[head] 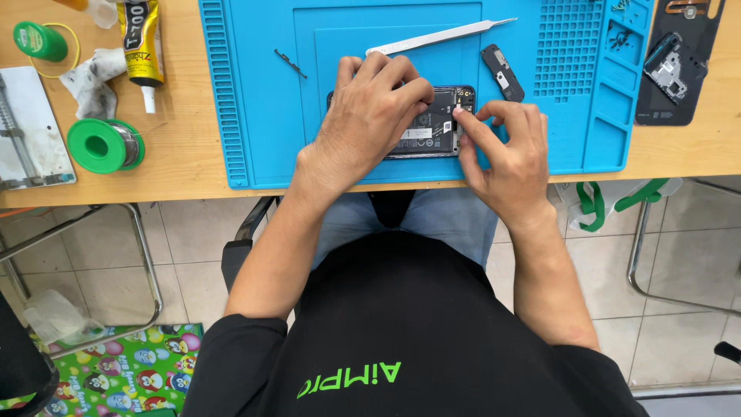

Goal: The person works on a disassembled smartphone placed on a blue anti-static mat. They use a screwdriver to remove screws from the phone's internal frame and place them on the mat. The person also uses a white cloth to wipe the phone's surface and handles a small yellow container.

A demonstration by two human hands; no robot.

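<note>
Pinning opened phone [432,127] near mat's front edge [309,181], left hand [367,116], right hand [505,150]

on the blue silicone work mat [255,116] we see long silver metal tweezers [440,35], a small black rectangular module [502,72] and a thin dark strip part [290,63]. to the left of the mat on the wooden table [185,154] we find a green solder spool [103,145], a yellow-and-black glue tube [141,42] and a crumpled white tissue [93,77]. a black phone back cover [679,66] lies right of the mat.
</note>
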